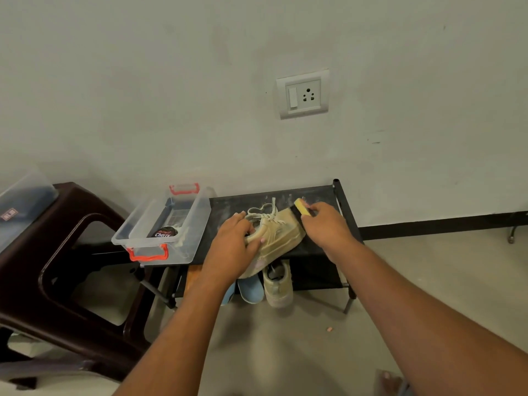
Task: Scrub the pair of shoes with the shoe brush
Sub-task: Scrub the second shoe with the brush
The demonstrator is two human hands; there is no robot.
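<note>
**A:** Entry, left to right. Well to the left of the left hand (233,247) is a brown moulded chair (57,238), glossy and hard. Just left of that hand is a clear plastic box (183,224) with red clip handles. A round black polish tin (164,232) sits inside it.

**B:** Hand states?

**A:** The left hand curls round the collar and heel of the beige shoe (278,237), pinning it tilted on the black shelf (314,195). The right hand (327,227) grips the shoe brush (301,210) (yellow back, dark bristles). The bristles are against the shoe's far end, just left of that hand.

**B:** Materials?

**A:** The upper looks matte and soft, suede or canvas. The sole is thick and pale. The flat laces are loose, looping beyond the left fingertips. The shelf looks like dark fabric, dusted with pale specks.

**B:** The pair?

**A:** The second beige shoe (278,284) is below the left hand, on the lower tier, beside blue slippers (251,290).

**B:** Risks?

**A:** The heel overhangs the shelf's near edge, so a hard stroke could shove the shoe off if the left grip slackens. Loose laces may snag in the bristles. Heavy pressure could roughen the soft upper. The box overhangs the shelf's end, and a nudge from the left forearm might tip it.
</note>
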